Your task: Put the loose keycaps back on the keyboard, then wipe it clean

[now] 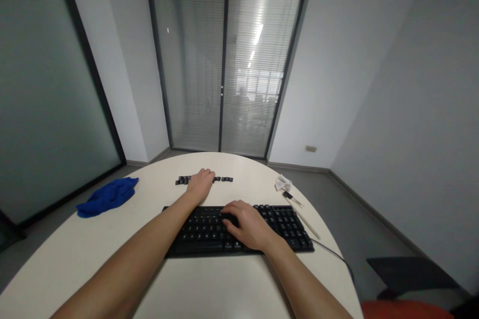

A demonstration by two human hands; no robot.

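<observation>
A black keyboard (202, 245) lies flat across the near middle of the table, with bare dark patches toward its upper left. Beyond it, loose black keycaps (227, 179) are laid out in short rows. My left hand (201, 185) reaches over the keyboard to these keycaps, fingers bent down and close together; whatever its fingertips pinch is hidden under the hand. My right hand (247, 223) rests over the middle of the keyboard, thumb apart from the curved fingers and nothing visible between them. It covers part of the keys.
A blue cloth (108, 198) lies crumpled at the left edge of the round table (209, 284). A white tissue (283, 182), a small black-headed tool (288, 195) and a thin pale stick (309, 223) lie at the right. The keyboard's cable (333, 251) runs over the right edge.
</observation>
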